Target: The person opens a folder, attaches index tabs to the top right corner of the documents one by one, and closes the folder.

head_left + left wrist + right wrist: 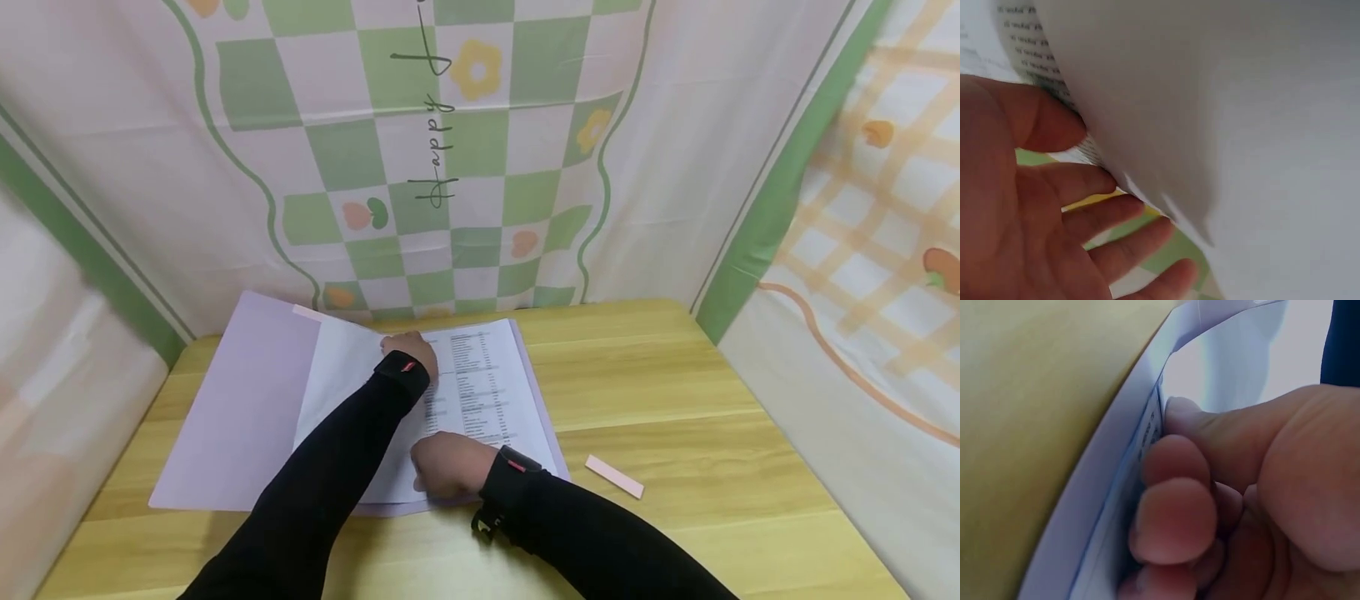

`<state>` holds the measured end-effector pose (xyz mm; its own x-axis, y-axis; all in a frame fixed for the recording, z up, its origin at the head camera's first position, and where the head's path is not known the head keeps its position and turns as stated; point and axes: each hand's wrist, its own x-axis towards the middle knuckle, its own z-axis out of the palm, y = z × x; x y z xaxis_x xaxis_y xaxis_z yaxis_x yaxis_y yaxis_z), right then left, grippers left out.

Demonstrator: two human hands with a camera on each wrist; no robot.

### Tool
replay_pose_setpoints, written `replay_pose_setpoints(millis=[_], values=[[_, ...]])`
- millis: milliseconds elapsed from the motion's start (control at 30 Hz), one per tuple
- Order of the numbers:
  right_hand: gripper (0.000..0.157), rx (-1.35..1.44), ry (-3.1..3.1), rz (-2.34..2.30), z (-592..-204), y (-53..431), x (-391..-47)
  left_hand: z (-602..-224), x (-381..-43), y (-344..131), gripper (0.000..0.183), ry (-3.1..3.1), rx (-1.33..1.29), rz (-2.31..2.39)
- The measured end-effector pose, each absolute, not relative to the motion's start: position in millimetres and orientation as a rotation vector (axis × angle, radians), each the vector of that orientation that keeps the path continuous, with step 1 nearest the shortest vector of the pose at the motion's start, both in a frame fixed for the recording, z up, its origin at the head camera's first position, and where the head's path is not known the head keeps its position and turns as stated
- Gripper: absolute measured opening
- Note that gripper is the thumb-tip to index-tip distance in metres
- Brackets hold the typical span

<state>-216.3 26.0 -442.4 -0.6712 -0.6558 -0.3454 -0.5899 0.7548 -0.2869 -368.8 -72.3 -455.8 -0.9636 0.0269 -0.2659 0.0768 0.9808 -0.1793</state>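
Observation:
A lilac folder [225, 417] lies opened out on the table, with printed pages [480, 383] in its right half. A white sheet [337, 367] stands partly turned toward the left cover. At the top edge, my left hand [411, 350] holds this sheet; in the left wrist view the thumb and index fingertip [1107, 181] meet at its edge, other fingers loosely spread. My right hand [453, 465] is at the bottom edge, pinching the sheet [1235, 369] between thumb and curled fingers, just inside the folder's rim [1079, 469]. The fingertips are partly hidden.
A small pale pink strip [615, 477] lies on the wooden table [675, 392] to the right of the folder. Another pink strip [307, 313] shows at the top of the left cover. Patterned cloth [480, 200] hangs behind the table and at both sides.

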Motion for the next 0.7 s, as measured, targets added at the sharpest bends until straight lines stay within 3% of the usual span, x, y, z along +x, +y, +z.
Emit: replay_pose_setpoints(millis=[200,367,567,700], values=[[0.022,-0.975,2.516,-0.240,-441.1,26.9,-216.7,-458.0,-381.3,-91.4,0.055,2.823,0.072,-0.086],[0.021,-0.961,2.508,-0.264,-442.0,26.7,-216.8,-451.0,-391.0,-103.4,0.055,2.764,0.105,-0.089],[0.018,-0.927,2.514,-0.282,-443.3,26.9,-214.4,-444.0,-389.2,-108.9,0.085,2.681,0.184,-0.158],[0.013,-0.929,2.521,-0.298,-444.2,29.0,-211.0,-441.9,-384.3,-105.5,0.078,2.712,0.152,-0.185]])
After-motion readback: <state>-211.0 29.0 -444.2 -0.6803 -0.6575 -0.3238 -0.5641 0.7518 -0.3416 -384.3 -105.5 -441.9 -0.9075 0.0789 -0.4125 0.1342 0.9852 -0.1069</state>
